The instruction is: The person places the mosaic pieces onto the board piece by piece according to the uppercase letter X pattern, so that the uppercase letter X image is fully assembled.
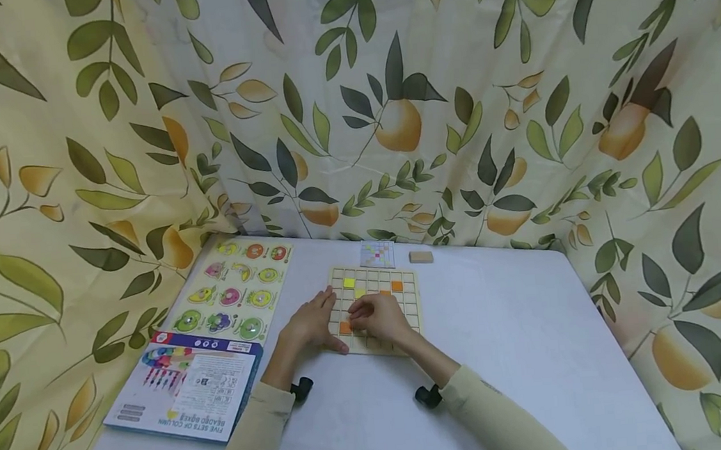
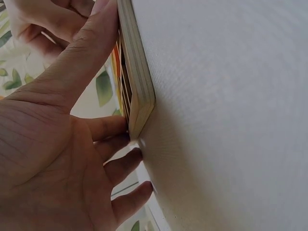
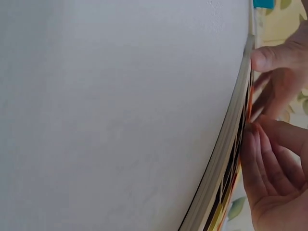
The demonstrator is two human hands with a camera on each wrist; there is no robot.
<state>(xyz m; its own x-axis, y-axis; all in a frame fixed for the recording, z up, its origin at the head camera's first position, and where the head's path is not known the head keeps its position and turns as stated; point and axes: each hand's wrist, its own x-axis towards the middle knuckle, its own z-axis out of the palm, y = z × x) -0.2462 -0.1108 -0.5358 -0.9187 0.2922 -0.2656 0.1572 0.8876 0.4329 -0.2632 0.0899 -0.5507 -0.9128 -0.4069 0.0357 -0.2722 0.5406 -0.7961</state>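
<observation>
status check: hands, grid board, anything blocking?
Left hand flat, fingers straight against grid board left edge. Right hand on board, fingers curled over cells; held tile not visible. Small wooden block beyond board, not obstructing.

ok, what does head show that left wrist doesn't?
Head only: the grid board's top face with yellow tile and orange tile, the pattern card, wooden block, fruit puzzle and box.
Left wrist only: the board's layered side edge up close.
Both: left hand flat at the board, right hand, white table.
</observation>
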